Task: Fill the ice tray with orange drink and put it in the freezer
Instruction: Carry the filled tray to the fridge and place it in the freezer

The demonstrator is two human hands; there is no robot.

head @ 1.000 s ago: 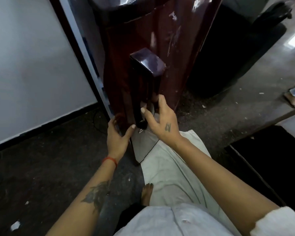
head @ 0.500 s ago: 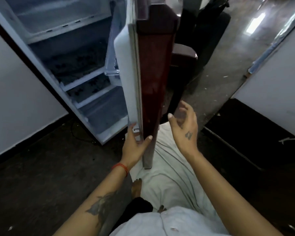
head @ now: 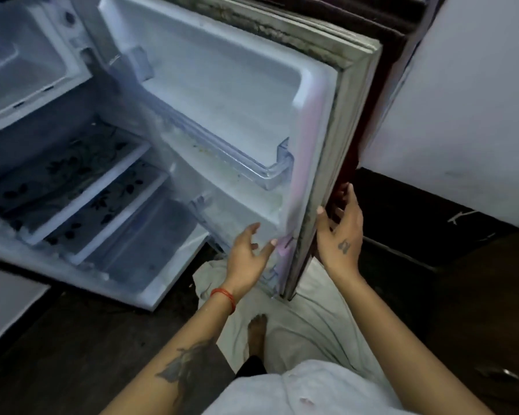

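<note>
The fridge stands open, its maroon door swung wide and showing the white inner liner. The freezer box sits at the top left of the cabinet. My left hand is at the inner side of the door's lower edge, fingers apart, thumb tip against the liner. On the outer side of that edge is my right hand, fingers spread and holding nothing. No ice tray or orange drink is in view.
Two flower-patterned shelves and a bottom drawer fill the cabinet. A clear door rack juts out above my left hand. A white wall panel stands close behind the door. My bare foot is on the dark floor.
The door went from shut to wide open, swinging to the right. My right hand left the handle, and both hands now sit at the door's lower edge.
</note>
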